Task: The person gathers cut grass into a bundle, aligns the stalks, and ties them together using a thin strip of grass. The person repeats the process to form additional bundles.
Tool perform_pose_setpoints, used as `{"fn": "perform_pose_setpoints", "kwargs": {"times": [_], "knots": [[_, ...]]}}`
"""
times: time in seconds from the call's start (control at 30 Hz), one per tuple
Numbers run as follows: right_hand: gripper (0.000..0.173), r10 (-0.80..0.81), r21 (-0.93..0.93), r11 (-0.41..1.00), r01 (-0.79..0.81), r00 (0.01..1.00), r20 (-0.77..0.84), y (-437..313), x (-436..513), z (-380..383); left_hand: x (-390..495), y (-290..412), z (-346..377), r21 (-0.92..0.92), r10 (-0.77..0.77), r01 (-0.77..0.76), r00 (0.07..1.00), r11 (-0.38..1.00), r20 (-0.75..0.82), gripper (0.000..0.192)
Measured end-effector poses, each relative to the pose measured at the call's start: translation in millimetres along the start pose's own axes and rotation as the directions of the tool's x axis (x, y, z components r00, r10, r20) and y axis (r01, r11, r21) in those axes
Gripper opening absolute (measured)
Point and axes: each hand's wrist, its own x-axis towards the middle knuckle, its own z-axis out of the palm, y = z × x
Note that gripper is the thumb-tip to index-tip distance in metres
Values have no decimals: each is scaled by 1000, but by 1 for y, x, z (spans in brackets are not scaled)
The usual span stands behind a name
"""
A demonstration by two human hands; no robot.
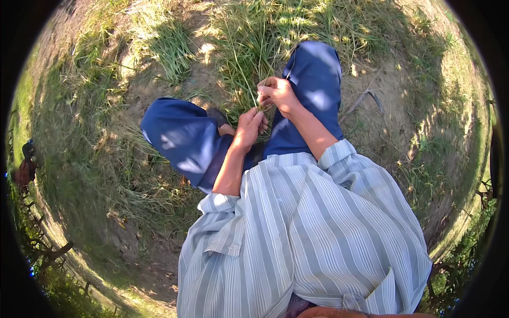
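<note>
Both hands meet between my bent knees, over a patch of long green grass [248, 55]. Thin grass stems [254, 93] run up from between the fingers. My left hand [247, 126] is closed around the lower part of the stems, its thumb and fingertips together. Just above it and to the right, my right hand [276, 93] pinches the stems between thumb and fingers. The hands are very close; whether they touch is hard to tell. A small bunch of cut-looking grass [169, 51] lies on the ground beyond my left knee.
A sickle-like tool [360, 101] with a dark curved end lies on bare soil right of my right knee. My blue-trousered legs [181, 135] frame the hands, with a dark shoe [216, 116] beside the left one. Dry grass litter [159, 194] covers ground at left; branches show at the rim.
</note>
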Motion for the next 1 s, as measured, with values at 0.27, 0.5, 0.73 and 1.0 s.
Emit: {"fn": "perform_pose_setpoints", "kwargs": {"times": [0.27,0.5,0.73,1.0], "knots": [[22,-58,-126,991,47,995,-80,-1,-3,4,-8,12,1,-295,-126,115,992,949,-17,17],[27,-47,-465,885,12,997,-64,23,6,-3,-7,9,3,-352,-115,118,993,928,30,15],[18,173,-215,966,-144,977,124,19,1,5,-9,8,-3,-379,-116,153,986,912,121,16],[20,-15,-378,925,37,998,60,7,-5,7,-14,9,-2,-508,-122,80,991,858,-48,26]]}}
